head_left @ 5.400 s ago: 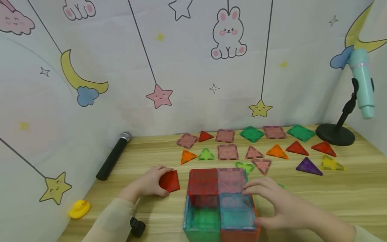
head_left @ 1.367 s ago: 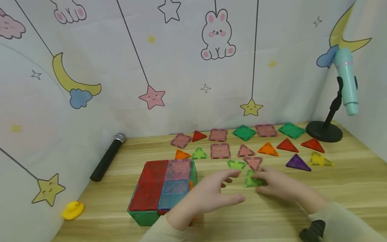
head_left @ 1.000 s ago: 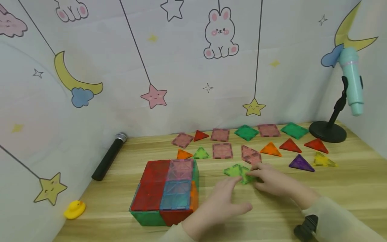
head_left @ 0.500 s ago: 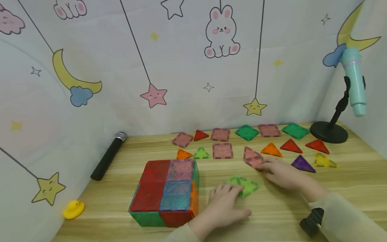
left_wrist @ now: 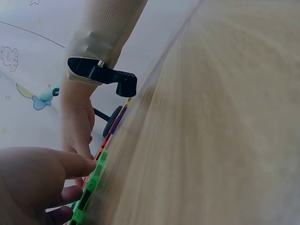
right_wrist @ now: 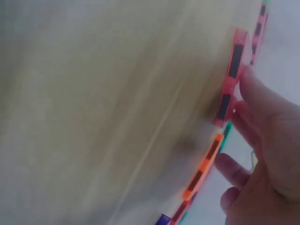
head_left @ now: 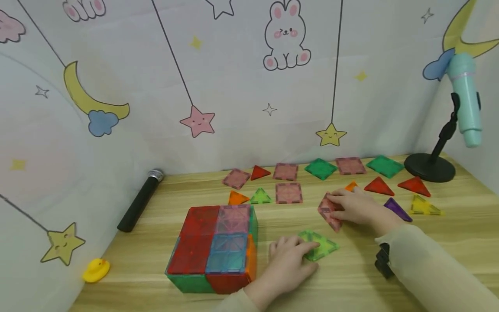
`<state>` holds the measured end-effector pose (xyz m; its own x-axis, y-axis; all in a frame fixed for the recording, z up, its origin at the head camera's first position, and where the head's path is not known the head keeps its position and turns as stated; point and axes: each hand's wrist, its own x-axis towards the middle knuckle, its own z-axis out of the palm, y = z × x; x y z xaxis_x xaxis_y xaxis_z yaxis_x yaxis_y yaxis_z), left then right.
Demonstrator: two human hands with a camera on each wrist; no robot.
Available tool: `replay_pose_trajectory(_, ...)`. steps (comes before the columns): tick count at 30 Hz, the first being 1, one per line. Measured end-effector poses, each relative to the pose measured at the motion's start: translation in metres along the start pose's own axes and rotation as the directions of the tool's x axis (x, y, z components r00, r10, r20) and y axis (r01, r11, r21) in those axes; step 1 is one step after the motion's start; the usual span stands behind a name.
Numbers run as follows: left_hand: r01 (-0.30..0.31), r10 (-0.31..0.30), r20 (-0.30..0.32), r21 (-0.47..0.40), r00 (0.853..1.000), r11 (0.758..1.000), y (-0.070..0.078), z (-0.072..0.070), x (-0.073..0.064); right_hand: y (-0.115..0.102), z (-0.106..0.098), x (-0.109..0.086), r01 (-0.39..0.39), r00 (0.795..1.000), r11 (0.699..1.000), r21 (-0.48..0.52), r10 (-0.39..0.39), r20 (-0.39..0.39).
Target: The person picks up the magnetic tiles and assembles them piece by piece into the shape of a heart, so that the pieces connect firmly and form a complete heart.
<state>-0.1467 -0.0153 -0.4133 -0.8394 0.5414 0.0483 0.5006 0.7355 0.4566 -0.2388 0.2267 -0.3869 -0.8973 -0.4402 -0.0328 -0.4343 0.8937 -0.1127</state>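
My left hand (head_left: pixel 288 264) rests low by the table, fingertips on a light green pair of triangular magnetic tiles (head_left: pixel 323 248) that lie edge to edge. In the left wrist view its index finger touches the green tile's edge (left_wrist: pixel 96 176). My right hand (head_left: pixel 356 208) reaches across from the right, fingertips on a pair of pink triangular tiles (head_left: pixel 329 212) joined into a diamond. In the right wrist view the fingers press the pink tile's (right_wrist: pixel 230 77) upper face. Left of both hands stands a box built of magnetic tiles (head_left: pixel 210 247), its top red, pink and blue.
Behind the hands lie pink squares (head_left: pixel 288 193), green tiles (head_left: pixel 320 168), red triangles (head_left: pixel 379 185), a purple triangle (head_left: pixel 397 209) and a yellow triangle (head_left: pixel 426 206). A black microphone (head_left: pixel 140 201), a rubber duck (head_left: pixel 95 270) and a mint microphone on a stand (head_left: pixel 465 99) stand around.
The box got its second red top tile and moved left. The light green triangles came together and slid nearer under my hands. My right hand shifted to the pink triangles, now joined and turned.
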Motion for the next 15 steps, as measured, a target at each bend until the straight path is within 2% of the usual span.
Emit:
replay_pose_trajectory(5, -0.018, 0.019, -0.024, 0.028, 1.0, 0.999, -0.001, 0.0, -0.001, -0.001, -0.009, 0.001, -0.038, 0.99, 0.999, 0.004, 0.037, 0.135)
replay_pose_trajectory(8, -0.024, 0.025, -0.018, 0.028, 1.0, 0.999, -0.001, -0.001, -0.002, -0.003, -0.01, 0.001, -0.07, 0.984, 0.997, 0.024, 0.065, 0.167)
replay_pose_trajectory(10, -0.023, 0.023, -0.007, 0.026, 1.0, 0.999, -0.001, 0.0, -0.002, -0.003, -0.008, -0.001, -0.07, 0.987, 0.997, 0.034, 0.064, 0.144)
replay_pose_trajectory(12, -0.024, 0.024, 0.0, 0.023, 1.0, 0.999, -0.001, -0.001, -0.003, -0.003, -0.005, -0.005, -0.036, 0.997, 0.997, 0.074, 0.03, 0.077)
replay_pose_trajectory(15, -0.027, 0.028, -0.018, 0.033, 0.999, 0.999, -0.002, -0.002, -0.003, -0.003, -0.002, -0.013, 0.101, 0.995, 0.983, 0.152, -0.1, -0.013)
